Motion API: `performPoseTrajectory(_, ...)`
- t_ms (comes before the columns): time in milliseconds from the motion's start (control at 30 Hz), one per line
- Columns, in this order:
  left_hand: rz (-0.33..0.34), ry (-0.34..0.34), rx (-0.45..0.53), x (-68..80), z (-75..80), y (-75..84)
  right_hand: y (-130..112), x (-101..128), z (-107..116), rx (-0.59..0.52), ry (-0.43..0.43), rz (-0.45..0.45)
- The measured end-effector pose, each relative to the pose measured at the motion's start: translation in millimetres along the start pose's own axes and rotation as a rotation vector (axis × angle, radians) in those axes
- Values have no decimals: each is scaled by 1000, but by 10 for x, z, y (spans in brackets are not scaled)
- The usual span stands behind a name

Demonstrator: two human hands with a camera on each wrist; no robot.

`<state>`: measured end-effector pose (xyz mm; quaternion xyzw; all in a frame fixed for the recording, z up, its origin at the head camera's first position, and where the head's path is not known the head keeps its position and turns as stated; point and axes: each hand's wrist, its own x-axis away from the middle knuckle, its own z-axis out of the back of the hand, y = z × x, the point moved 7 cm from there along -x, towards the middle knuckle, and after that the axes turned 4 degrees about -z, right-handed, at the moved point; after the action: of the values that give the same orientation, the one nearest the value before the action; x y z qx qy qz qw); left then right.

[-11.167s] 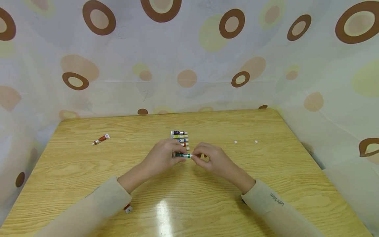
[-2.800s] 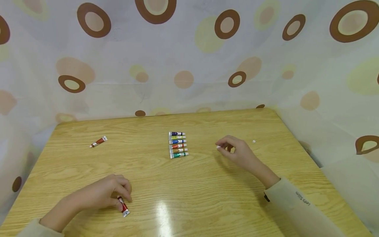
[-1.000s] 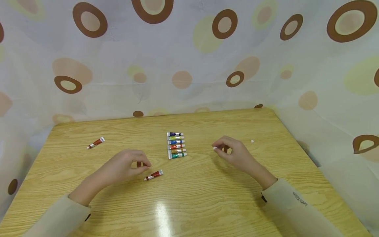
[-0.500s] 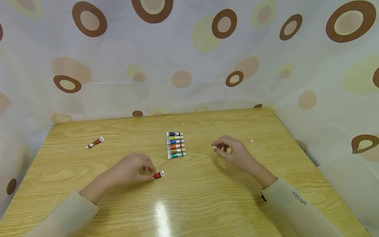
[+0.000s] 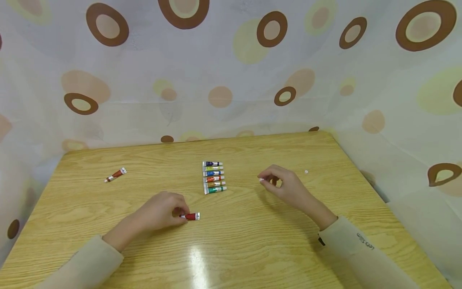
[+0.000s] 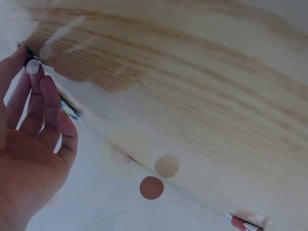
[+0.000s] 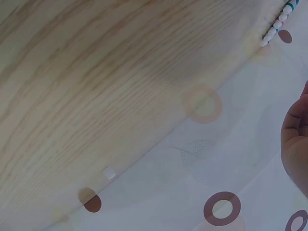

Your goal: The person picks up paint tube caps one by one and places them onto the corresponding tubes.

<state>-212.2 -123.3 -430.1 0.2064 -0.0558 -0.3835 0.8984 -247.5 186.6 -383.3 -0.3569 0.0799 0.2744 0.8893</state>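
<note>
1. Spotted curtain cloth (image 5: 223,72) hangs behind and beside a wooden desk (image 5: 252,241).
2. Left hand (image 5: 162,210) lies on the desk, its grip pinching one end of a red paint tube (image 5: 190,216) that lies flat, nearer the person than the row.
3. Right hand (image 5: 285,185) hovers right of centre, its grip pinching a small white cap (image 5: 261,180).
4. Six paint tubes (image 5: 213,177) lie in a tidy row mid-desk.
5. Another red tube (image 5: 115,175) lies far left; a white cap (image 5: 306,171) lies far right.

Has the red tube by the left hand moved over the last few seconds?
Yes. The red tube has travelled from the table's near-left edge up and rightward, toward the row of tubes.
</note>
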Motion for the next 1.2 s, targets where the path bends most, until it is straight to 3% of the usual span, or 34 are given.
performPoseTrajectory(333,77,33,96,22,142,3,-29,-7,4,9,12,25)
performPoseTrajectory(667,37,126,109,-11,355,47,-44,-29,-6,7,6,8)
performPoseTrajectory(1033,18,270,206,-21,500,51,-68,-44,-20,-4,-2,-3)
performPoseTrajectory(1200,43,321,272,-44,534,49,-89,-54,-35,-19,-8,1)
